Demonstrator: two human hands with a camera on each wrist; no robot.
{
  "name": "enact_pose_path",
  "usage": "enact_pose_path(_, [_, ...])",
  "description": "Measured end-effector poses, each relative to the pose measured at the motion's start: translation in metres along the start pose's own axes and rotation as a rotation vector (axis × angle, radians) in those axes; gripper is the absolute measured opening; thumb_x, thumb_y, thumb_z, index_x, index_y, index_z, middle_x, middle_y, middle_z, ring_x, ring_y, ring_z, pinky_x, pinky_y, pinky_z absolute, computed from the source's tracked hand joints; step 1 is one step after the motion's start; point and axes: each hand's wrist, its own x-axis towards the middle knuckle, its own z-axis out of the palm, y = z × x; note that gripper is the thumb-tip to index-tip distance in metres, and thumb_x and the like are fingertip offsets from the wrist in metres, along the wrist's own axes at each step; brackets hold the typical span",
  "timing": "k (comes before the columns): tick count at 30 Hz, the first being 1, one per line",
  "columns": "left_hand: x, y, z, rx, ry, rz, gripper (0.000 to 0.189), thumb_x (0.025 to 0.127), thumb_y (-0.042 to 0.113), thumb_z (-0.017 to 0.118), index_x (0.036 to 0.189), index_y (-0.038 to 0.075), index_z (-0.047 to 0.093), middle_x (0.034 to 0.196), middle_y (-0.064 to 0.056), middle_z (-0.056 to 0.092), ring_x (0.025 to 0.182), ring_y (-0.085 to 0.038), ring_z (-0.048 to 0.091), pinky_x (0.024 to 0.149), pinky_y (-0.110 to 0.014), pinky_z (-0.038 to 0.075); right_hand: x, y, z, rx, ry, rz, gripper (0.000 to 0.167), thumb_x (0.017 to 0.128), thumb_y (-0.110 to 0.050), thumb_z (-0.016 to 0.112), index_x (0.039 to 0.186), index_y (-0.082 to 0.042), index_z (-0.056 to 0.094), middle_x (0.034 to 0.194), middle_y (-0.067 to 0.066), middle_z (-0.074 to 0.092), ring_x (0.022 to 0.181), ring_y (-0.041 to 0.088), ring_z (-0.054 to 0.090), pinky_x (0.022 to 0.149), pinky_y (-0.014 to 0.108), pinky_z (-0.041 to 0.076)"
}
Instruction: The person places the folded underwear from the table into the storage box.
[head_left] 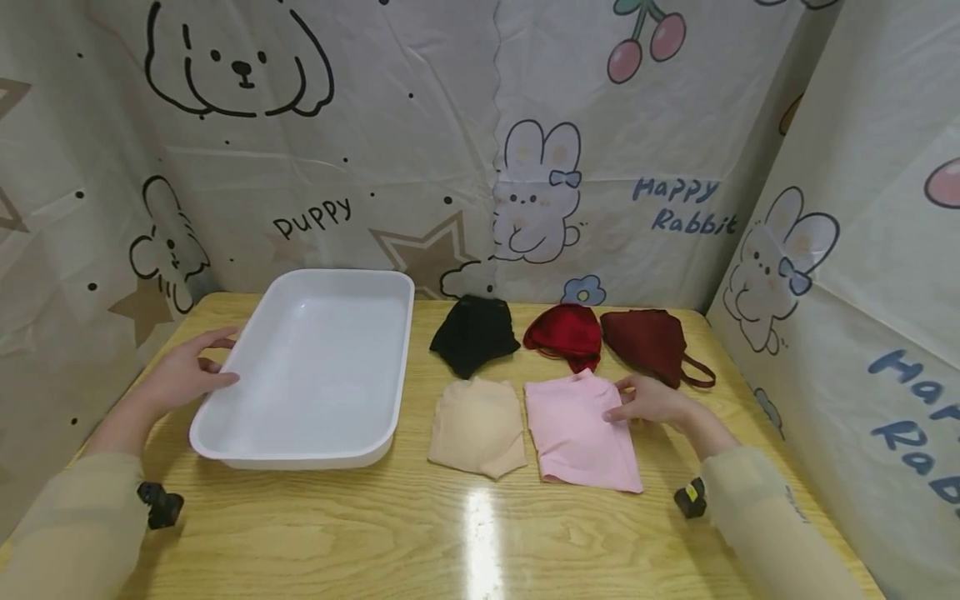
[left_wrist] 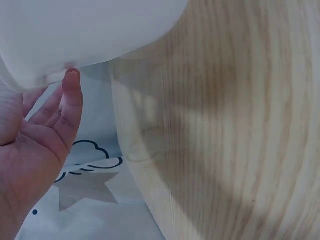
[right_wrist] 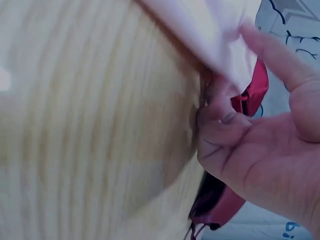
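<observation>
My left hand (head_left: 180, 375) holds the left rim of a deep white plastic tray (head_left: 315, 367), thumb over the edge. In the left wrist view its fingers (left_wrist: 70, 110) reach up against the tray's underside. On the right, my right hand (head_left: 656, 402) pinches the right edge of a smooth, folded pink undergarment (head_left: 581, 433). Its thumb lies on top of the cloth, and the other fingers (right_wrist: 225, 130) are curled under the edge in the right wrist view. Left of the pink one lies a folded beige undergarment (head_left: 477, 429).
Behind these, a black folded undergarment (head_left: 474, 333), a bright red bra (head_left: 564, 332) and a dark red bra (head_left: 647, 340) with a loose strap lie in a row. All rest on a wooden table (head_left: 337, 533). A printed cloth (head_left: 420, 125) hangs around the table's back and sides.
</observation>
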Motion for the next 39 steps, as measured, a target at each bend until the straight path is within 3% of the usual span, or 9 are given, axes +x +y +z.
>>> enact_pose_path(3, [0.004, 0.003, 0.0, -0.013, 0.0, -0.028, 0.086, 0.085, 0.03, 0.07, 0.15, 0.005, 0.019, 0.141, -0.027, 0.035, 0.106, -0.039, 0.05, 0.073, -0.037, 0.055, -0.004, -0.003, 0.002, 0.021, 0.02, 0.032, 0.07, 0.081, -0.027, 0.074, 0.128, 0.012, 0.041, 0.085, 0.007, 0.057, 0.07, 0.016, 0.052, 0.059, 0.029, 0.045])
enact_pose_path(7, [0.009, 0.004, 0.0, -0.028, 0.007, -0.027, 0.083, 0.087, 0.028, 0.068, 0.15, 0.006, 0.019, 0.143, -0.025, 0.035, 0.111, -0.041, 0.047, 0.076, -0.039, 0.055, -0.011, -0.011, 0.006, 0.038, 0.027, 0.101, 0.073, 0.082, -0.039, 0.07, 0.128, 0.01, 0.042, 0.083, 0.007, 0.056, 0.071, 0.016, 0.05, 0.059, 0.028, 0.043])
enact_pose_path(10, [0.011, 0.002, -0.001, -0.037, 0.023, 0.005, 0.082, 0.088, 0.026, 0.067, 0.15, 0.005, 0.019, 0.145, -0.024, 0.033, 0.111, -0.04, 0.048, 0.074, -0.031, 0.054, -0.013, -0.016, 0.011, 0.044, 0.031, 0.125, 0.084, 0.08, -0.048, 0.071, 0.133, 0.009, 0.038, 0.098, 0.015, 0.058, 0.078, 0.017, 0.052, 0.062, 0.027, 0.045])
enact_pose_path(14, [0.011, -0.002, -0.003, -0.062, 0.031, 0.02, 0.082, 0.088, 0.027, 0.068, 0.15, 0.004, 0.019, 0.144, -0.026, 0.033, 0.109, -0.039, 0.049, 0.07, -0.023, 0.051, -0.011, -0.022, 0.02, 0.002, 0.068, 0.079, 0.1, 0.076, -0.049, 0.074, 0.14, 0.011, 0.026, 0.123, 0.027, 0.052, 0.093, 0.025, 0.056, 0.075, 0.034, 0.051])
enact_pose_path(17, [0.01, -0.005, -0.003, -0.071, 0.03, 0.011, 0.083, 0.088, 0.028, 0.068, 0.15, 0.005, 0.019, 0.144, -0.026, 0.033, 0.109, -0.038, 0.048, 0.068, -0.021, 0.051, -0.007, -0.026, 0.023, -0.043, 0.091, -0.009, 0.107, 0.073, -0.048, 0.077, 0.142, 0.011, 0.02, 0.127, 0.031, 0.048, 0.105, 0.033, 0.054, 0.091, 0.045, 0.047])
enact_pose_path(20, [0.009, -0.007, -0.004, -0.068, 0.03, 0.009, 0.082, 0.088, 0.029, 0.067, 0.15, 0.005, 0.02, 0.145, -0.025, 0.033, 0.11, -0.038, 0.048, 0.069, -0.021, 0.051, -0.002, -0.026, 0.023, -0.061, 0.087, -0.125, 0.106, 0.073, -0.043, 0.079, 0.143, 0.009, 0.019, 0.131, 0.031, 0.043, 0.114, 0.039, 0.048, 0.099, 0.053, 0.039])
enact_pose_path(24, [0.009, -0.006, -0.004, -0.072, 0.025, 0.002, 0.081, 0.088, 0.029, 0.067, 0.15, 0.006, 0.02, 0.145, -0.025, 0.033, 0.11, -0.038, 0.047, 0.069, -0.021, 0.051, 0.005, -0.021, 0.018, -0.051, 0.015, -0.224, 0.1, 0.075, -0.037, 0.079, 0.145, 0.002, 0.021, 0.14, 0.03, 0.035, 0.123, 0.042, 0.041, 0.104, 0.057, 0.032])
enact_pose_path(31, [0.009, -0.003, -0.004, -0.071, 0.011, -0.028, 0.081, 0.088, 0.029, 0.067, 0.151, 0.008, 0.019, 0.146, -0.024, 0.031, 0.111, -0.037, 0.045, 0.069, -0.02, 0.05, 0.012, -0.018, 0.013, -0.068, -0.094, -0.258, 0.098, 0.072, -0.035, 0.081, 0.144, 0.0, 0.024, 0.141, 0.028, 0.035, 0.13, 0.04, 0.034, 0.109, 0.057, 0.025])
enact_pose_path(39, [0.011, 0.0, -0.003, -0.058, 0.016, -0.057, 0.082, 0.088, 0.03, 0.067, 0.151, 0.009, 0.02, 0.146, -0.023, 0.031, 0.111, -0.037, 0.044, 0.072, -0.025, 0.052, 0.016, -0.023, 0.011, -0.161, -0.138, -0.163, 0.106, 0.071, -0.042, 0.08, 0.143, 0.01, 0.023, 0.143, 0.029, 0.035, 0.133, 0.041, 0.032, 0.11, 0.056, 0.025])
